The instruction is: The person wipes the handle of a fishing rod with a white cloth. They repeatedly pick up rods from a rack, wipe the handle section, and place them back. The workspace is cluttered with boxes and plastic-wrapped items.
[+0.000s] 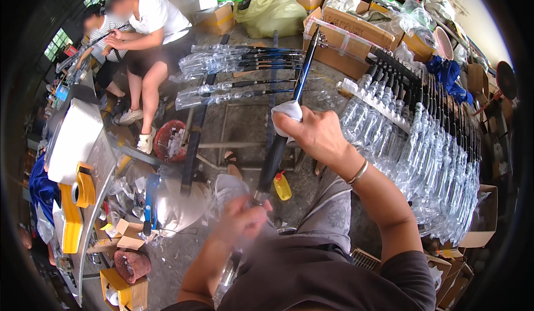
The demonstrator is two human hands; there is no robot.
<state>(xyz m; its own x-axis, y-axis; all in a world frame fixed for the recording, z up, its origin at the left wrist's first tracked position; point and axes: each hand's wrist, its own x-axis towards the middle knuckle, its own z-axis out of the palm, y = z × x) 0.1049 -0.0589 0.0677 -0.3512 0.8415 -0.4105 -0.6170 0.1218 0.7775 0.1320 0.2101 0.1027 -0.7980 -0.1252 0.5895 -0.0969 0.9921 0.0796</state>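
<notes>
holding a dark fishing rod (273,161) up the middle of the frame, with the right hand (320,136) closed round a white cloth (287,116) wrapped on it. gripping the lower end in a curled left hand (245,219), kinda blurry. probably partway through a wipe, bare of plastic up top. likely done: bagged rods (439,161), right side. can't tell about the rest.

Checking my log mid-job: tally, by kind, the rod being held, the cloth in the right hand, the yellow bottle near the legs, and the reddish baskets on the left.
Held rod: 1
White cloth: 1
Yellow bottle: 1
Reddish baskets: 2
Total: 5
</notes>
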